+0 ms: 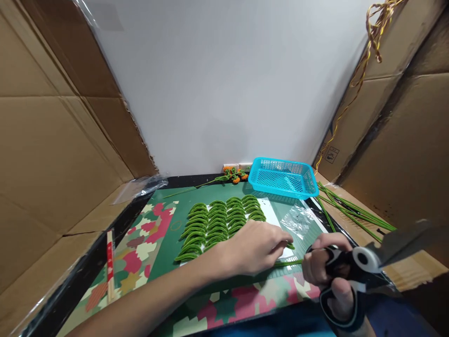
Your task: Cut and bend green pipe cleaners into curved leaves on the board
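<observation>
My left hand (257, 245) reaches over rows of curved, fuzzy green pipe-cleaner pieces (196, 229) laid out on white paper (270, 215). Its fingers are bent and drawn together, and the fingertips partly hide what lies under them. A small green end (290, 245) shows just beyond the fingers. In my right hand (315, 267) is a pair of black-handled scissors (366, 260), with the blades pointing right and blurred. A straight green pipe-cleaner length (287, 263) lies between my two hands; whether either hand holds it I cannot tell.
A blue plastic basket (284, 193) stands at the back right, beside orange flowers on green stems (235, 175). Long green stems (354, 213) lie at right. Clear plastic (298, 220), a green mat (164, 234) and red-wrapped chopsticks (110, 264) are about. Cardboard walls (52, 154) flank the table.
</observation>
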Motion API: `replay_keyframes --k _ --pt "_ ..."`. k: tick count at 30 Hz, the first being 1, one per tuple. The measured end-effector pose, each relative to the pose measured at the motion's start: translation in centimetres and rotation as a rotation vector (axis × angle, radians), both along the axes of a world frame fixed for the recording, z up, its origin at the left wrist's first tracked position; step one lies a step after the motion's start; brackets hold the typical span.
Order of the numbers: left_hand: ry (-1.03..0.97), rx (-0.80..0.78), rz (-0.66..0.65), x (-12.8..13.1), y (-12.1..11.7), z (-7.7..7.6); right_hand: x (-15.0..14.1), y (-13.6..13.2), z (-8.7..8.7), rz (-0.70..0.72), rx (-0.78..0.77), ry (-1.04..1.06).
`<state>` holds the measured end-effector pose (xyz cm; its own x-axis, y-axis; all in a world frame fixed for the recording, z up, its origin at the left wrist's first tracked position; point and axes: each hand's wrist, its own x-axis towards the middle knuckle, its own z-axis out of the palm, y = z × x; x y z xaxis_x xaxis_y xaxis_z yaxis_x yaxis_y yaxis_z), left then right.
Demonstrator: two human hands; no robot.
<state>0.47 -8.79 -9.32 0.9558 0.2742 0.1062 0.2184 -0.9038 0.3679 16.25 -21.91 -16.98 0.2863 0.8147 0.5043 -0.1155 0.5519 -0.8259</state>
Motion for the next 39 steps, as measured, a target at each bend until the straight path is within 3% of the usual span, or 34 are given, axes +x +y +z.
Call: replay_keyframes --k 3,5,7,12,16,21,26,31,35,39 --pt "0.064 0.126 0.067 0.4 -0.8 -1.1 1.2 0.3 0.8 -0.068 0.057 0.051" --pt "0.061 0.117 0.142 0.4 -0.5 -1.9 2.2 0.5 1.3 -0.146 0.006 0.001" --pt "0.005 0.045 0.186 0.3 0.2 -2.7 3.4 0.7 1.5 -0.264 -0.082 -0.063" --pt "-0.143 -0.117 0.118 0.3 1.3 -4.4 5.8 1.5 1.5 -0.488 -0.392 -0.355" --pt "-0.218 -0.157 0.191 0.5 1.5 -4.9 7.9 1.7 0.5 -0.467 -0.51 -0.593" --pt "-0.352 -0.21 0.273 0.6 1.2 -4.0 10.0 0.7 -0.4 -0.451 -0.523 -0.72" --pt "-0.292 -0.327 0.167 0.7 -2.2 -3.6 10.7 -0.4 0.2 -0.377 -0.561 -0.815" --pt "-0.176 -0.316 0.045 0.4 -6.3 -5.6 11.1 -0.5 0.5 -0.419 -0.586 -0.838" --pt "-0.131 -0.32 -0.066 0.3 -6.8 -6.5 11.2 -0.1 0.1 -0.487 -0.593 -0.814" --pt "-0.133 -0.406 0.003 0.5 -6.3 -6.3 11.0 0.1 -0.3 -0.39 -0.55 -0.729"
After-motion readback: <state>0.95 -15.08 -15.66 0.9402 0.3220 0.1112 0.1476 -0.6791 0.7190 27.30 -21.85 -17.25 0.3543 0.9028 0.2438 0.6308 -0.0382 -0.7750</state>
